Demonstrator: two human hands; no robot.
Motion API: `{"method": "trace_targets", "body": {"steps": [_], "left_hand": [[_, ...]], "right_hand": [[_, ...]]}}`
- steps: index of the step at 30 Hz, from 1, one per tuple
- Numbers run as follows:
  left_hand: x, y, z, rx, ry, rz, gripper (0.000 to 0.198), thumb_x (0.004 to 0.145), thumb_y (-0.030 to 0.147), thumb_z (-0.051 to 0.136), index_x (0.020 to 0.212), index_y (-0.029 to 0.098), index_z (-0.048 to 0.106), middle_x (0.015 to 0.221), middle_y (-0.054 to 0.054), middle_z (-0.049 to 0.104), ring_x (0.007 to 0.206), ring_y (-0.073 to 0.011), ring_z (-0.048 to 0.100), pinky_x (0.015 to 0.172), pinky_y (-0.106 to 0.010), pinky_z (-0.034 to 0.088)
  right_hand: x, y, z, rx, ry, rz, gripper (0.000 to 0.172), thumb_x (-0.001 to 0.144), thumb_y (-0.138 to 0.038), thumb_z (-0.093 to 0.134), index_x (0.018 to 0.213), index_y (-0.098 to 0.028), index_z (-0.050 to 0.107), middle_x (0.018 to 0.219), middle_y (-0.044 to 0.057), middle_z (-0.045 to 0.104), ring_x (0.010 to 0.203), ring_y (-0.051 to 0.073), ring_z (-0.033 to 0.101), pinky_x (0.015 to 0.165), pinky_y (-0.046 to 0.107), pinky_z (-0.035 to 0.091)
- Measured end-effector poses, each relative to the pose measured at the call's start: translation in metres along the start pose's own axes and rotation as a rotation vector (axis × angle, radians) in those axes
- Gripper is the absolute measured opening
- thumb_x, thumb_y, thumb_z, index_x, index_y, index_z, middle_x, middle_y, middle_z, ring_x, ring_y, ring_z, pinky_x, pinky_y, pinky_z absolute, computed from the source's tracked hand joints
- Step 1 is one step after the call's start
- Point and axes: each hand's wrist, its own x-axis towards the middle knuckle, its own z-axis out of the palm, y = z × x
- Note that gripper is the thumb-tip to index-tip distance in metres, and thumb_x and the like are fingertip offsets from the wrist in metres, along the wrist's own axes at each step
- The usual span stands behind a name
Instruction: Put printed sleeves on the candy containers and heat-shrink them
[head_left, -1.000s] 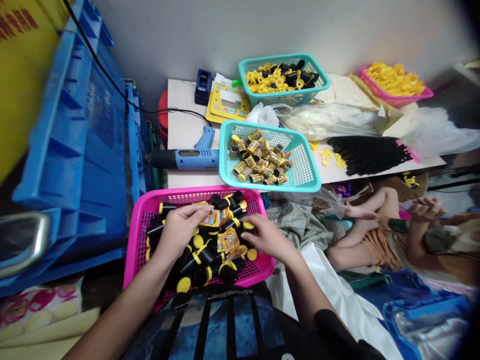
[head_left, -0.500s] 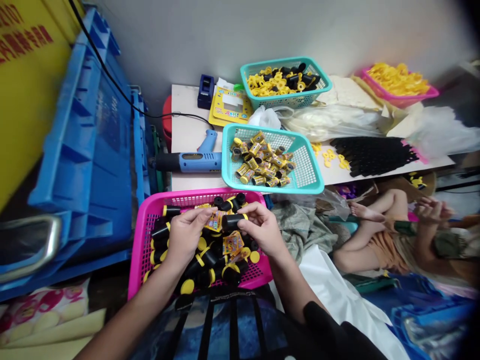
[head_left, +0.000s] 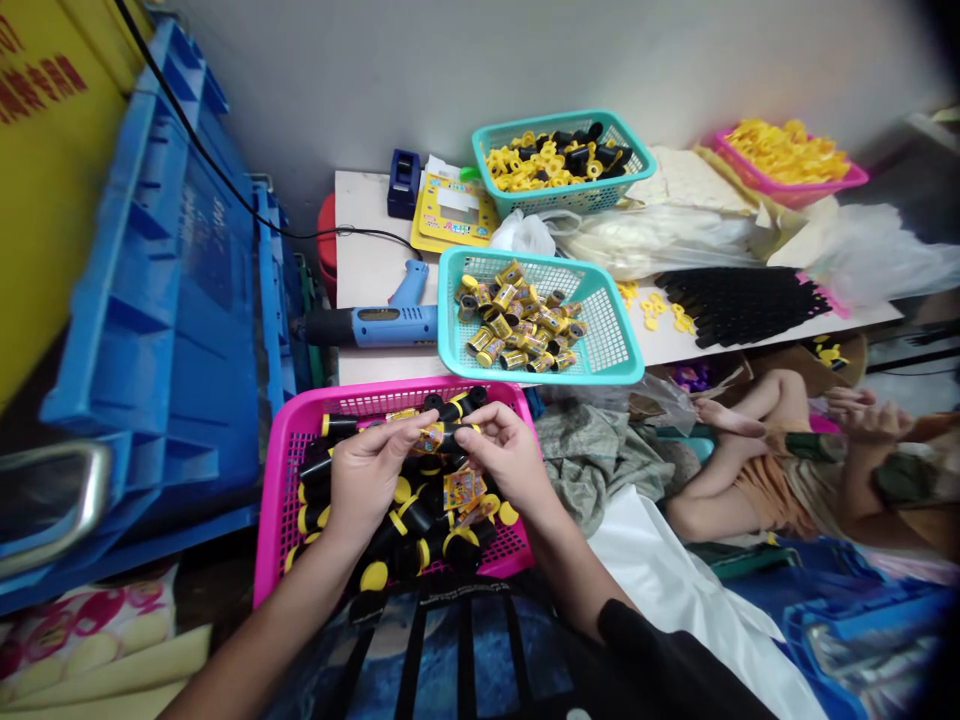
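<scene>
Over a pink basket [head_left: 281,470] of black cylinders with yellow caps, both my hands work close together. My left hand [head_left: 371,470] pinches a small printed yellow-orange sleeve [head_left: 430,437] between thumb and fingers. A black cylinder [head_left: 451,440] with a yellow end is held in the fingertips of my right hand [head_left: 510,455]. The sleeve meets the cylinder's left end and appears to go partly around it. Just below, another printed sleeve [head_left: 463,489] lies loose on the heap in the basket.
Behind stands a teal basket [head_left: 619,350] of wrapped cylinders, with a blue heat gun [head_left: 394,326] left of it. Farther back are another teal basket [head_left: 525,200] and a pink basket [head_left: 814,180] of yellow parts. Blue crates [head_left: 180,250] rise at left; another person [head_left: 787,470] sits at right.
My right hand has moved slightly left with the black cylinder. The cylinder and the printed sleeve, apart or barely touching before, now overlap.
</scene>
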Motion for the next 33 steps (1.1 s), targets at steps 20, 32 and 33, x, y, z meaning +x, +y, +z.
{"method": "trace_targets", "body": {"steps": [20,32,33], "left_hand": [[0.002,0.023,0.007,0.034,-0.030,0.152,0.035,0.078,0.041,0.076,0.107,0.021,0.075,0.111,-0.007,0.077,0.101,-0.0227,0.073,0.088,-0.032,0.059],[0.013,0.033,-0.010,-0.034,-0.345,-0.204,0.032,0.063,0.024,0.085,0.092,0.020,0.072,0.096,-0.003,0.075,0.091,-0.0186,0.070,0.077,-0.026,0.058],[0.013,0.032,-0.010,-0.061,-0.346,-0.227,0.032,0.064,0.026,0.084,0.093,0.020,0.072,0.097,-0.004,0.075,0.091,-0.0187,0.070,0.077,-0.026,0.058]], "right_hand": [[0.002,0.009,0.020,0.287,-0.054,0.066,0.050,0.066,-0.060,0.079,0.078,-0.021,0.049,0.061,-0.007,0.059,0.042,0.006,0.050,0.039,0.017,0.041],[0.002,0.021,-0.002,0.020,-0.157,-0.524,0.030,0.074,-0.019,0.081,0.099,-0.029,0.069,0.103,0.002,0.067,0.102,0.018,0.063,0.094,0.035,0.049],[0.003,0.023,-0.002,0.032,-0.178,-0.532,0.031,0.073,-0.020,0.082,0.099,-0.030,0.068,0.104,0.002,0.067,0.103,0.018,0.063,0.095,0.036,0.048]]}}
